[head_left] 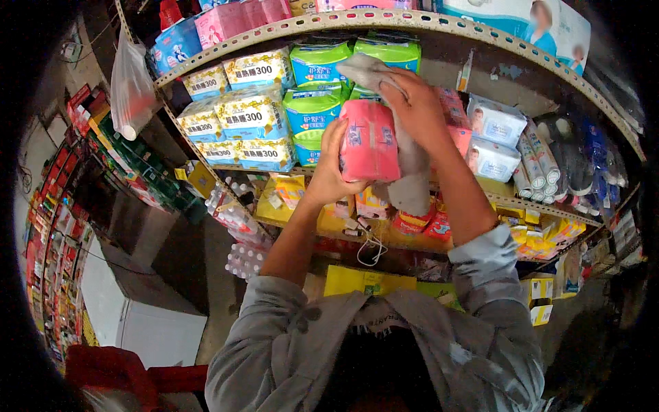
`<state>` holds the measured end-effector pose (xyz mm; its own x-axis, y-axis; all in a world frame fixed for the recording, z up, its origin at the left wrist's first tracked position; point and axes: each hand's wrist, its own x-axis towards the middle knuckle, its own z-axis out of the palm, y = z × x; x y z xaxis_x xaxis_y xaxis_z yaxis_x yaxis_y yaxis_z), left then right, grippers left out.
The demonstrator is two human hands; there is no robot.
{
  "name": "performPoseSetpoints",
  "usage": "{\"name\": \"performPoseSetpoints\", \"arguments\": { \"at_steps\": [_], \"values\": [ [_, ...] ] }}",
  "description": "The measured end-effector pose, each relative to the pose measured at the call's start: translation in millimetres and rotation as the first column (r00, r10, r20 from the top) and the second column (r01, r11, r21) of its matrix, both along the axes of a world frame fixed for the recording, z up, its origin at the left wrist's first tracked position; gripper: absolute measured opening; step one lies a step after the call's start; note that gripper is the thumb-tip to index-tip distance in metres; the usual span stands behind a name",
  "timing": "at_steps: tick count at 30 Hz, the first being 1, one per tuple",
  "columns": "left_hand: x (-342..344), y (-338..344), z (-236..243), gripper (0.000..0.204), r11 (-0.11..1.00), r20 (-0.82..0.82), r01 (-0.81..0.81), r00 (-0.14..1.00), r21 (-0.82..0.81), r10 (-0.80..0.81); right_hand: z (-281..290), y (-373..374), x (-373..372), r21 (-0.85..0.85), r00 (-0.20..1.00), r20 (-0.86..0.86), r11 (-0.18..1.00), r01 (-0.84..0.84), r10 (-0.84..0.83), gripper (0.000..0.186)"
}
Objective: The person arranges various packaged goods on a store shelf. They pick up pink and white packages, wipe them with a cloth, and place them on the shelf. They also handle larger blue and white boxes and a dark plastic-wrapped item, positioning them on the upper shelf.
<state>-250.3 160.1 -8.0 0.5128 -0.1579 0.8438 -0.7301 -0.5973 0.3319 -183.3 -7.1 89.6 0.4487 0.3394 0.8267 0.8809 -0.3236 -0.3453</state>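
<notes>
While the left hand (334, 159) is gripping the pink soft plastic-wrapped rectangular pack (369, 141) from its left edge, fingers curled tight around the side, the right hand (414, 103) is pressing a grey crumpled cloth (410, 159) against the pack's top right corner, fingers closed over both. Pack is being held in the air just in front of the perforated metal shelf (439, 27), at middle-tier level, well above the lower yellow boxes (369, 280). Its long axis is running near vertical, tilted slightly, broad printed face pointing toward the camera, top end pointing up at the shelf rail. Cloth is hanging down past the pack's right side and lower edge. Behind the hands, green-and-blue wrapped packs (312, 110) are sitting stacked; yellow-and-white wrapped packs (250, 113) are sitting to their left, white wipe packs (494, 120) to the right. A clear plastic bag (129, 89) is hanging off the shelf's left end.
</notes>
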Motion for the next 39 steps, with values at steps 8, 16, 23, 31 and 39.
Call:
{"name": "performPoseSetpoints", "arguments": {
  "at_steps": [8,16,23,31,39],
  "values": [
    [8,16,-16,0.081,0.926,-0.298,0.265,0.891,-0.27,-0.342,-32,-8,-65,-0.364,0.931,0.206,0.907,-0.211,0.3,0.027],
    [10,44,-26,0.061,0.708,-0.273,0.105,0.875,-0.699,-0.399,-119,-38,-46,-0.14,0.97,-0.063,0.96,-0.243,0.236,0.022],
    [-14,31,-17,0.074,0.612,-0.178,0.329,0.764,-0.719,-0.62,-49,-36,-75,0.321,0.991,-0.031,0.94,-0.116,0.133,0.027],
    [-20,6,-23,0.093,0.72,-0.187,0.379,0.799,-0.581,-0.571,-54,-17,-34,0.217,0.881,-0.469,0.975,0.046,0.062,0.034],
    [-26,6,-1,0.076,0.225,0.255,0.533,0.681,-0.816,-0.687,-105,-12,-38,0.829,0.424,-0.44,0.539,-0.148,0.792,0.049]
  ]
}}
